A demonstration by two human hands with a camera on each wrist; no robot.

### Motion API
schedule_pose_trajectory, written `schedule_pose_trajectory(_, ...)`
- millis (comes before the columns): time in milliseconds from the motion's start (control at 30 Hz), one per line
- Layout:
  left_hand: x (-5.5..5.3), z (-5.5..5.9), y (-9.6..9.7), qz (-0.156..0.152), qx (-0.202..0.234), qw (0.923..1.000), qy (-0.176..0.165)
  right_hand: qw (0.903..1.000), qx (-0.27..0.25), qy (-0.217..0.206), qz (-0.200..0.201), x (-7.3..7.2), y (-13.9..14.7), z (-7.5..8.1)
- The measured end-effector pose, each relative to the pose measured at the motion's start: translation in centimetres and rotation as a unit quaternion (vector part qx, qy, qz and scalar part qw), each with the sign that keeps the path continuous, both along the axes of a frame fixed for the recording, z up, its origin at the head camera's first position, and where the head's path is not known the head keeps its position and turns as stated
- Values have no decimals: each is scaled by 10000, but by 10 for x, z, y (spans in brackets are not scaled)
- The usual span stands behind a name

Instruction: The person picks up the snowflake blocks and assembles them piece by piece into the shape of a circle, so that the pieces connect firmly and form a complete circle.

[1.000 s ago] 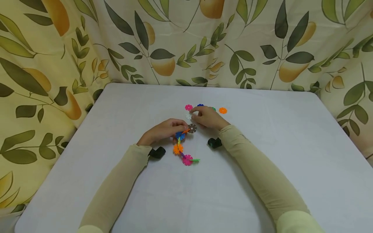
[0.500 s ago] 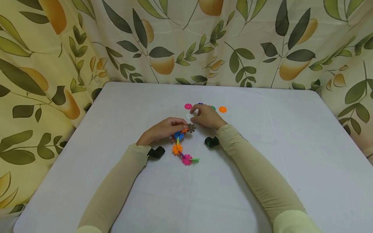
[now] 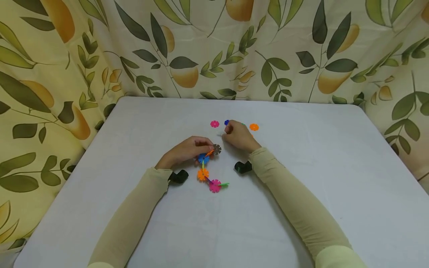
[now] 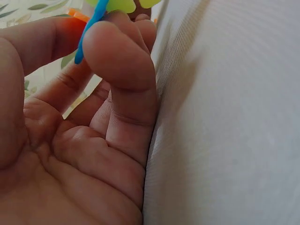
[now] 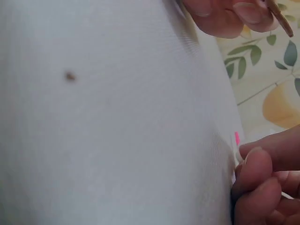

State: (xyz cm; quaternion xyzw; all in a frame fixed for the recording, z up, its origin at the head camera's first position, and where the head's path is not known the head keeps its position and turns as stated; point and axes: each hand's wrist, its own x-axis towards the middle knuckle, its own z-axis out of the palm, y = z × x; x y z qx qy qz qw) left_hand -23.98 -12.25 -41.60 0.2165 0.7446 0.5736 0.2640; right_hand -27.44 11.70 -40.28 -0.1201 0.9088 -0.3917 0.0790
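Note:
My left hand point(image 3: 187, 150) grips a chain of slotted flower-shaped plastic discs. At the chain's far end a brown disc point(image 3: 218, 149) sticks out past the thumb. A blue disc point(image 3: 203, 159), also visible against a fingertip as a blue edge point(image 4: 89, 35) in the left wrist view, comes after it. Toward me follow an orange disc point(image 3: 202, 174) and a pink disc point(image 3: 215, 185), with a green disc point(image 3: 224, 184) seen edge-on at the near end. Just beyond, my right hand point(image 3: 239, 136) pinches a white disc point(image 3: 219, 134), tilted and mostly covered by the fingers.
Loose discs lie beyond the right hand: pink point(image 3: 215, 124), dark blue point(image 3: 226, 122) and orange point(image 3: 254, 127), plus others partly hidden by that hand. Dark devices point(image 3: 178, 176) sit at both wrists. A patterned curtain point(image 3: 275, 44) hangs behind the white table point(image 3: 301, 167).
My right fingers have closed in on the white disc, which lay flat and now stands tilted. My left hand keeps its hold on the chain, almost unmoved.

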Motion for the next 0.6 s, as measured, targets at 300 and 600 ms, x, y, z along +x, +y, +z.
schedule_pose_trajectory(300, 0, -3, 0, 115, -49, 9999, -61, 9973, -727, -94, 87, 10, 9, -3)
schedule_pose_trajectory(600, 0, 0, 0, 137, -159, 9998, -9, 9948, -974, -67, 304, 35, 24, 0)
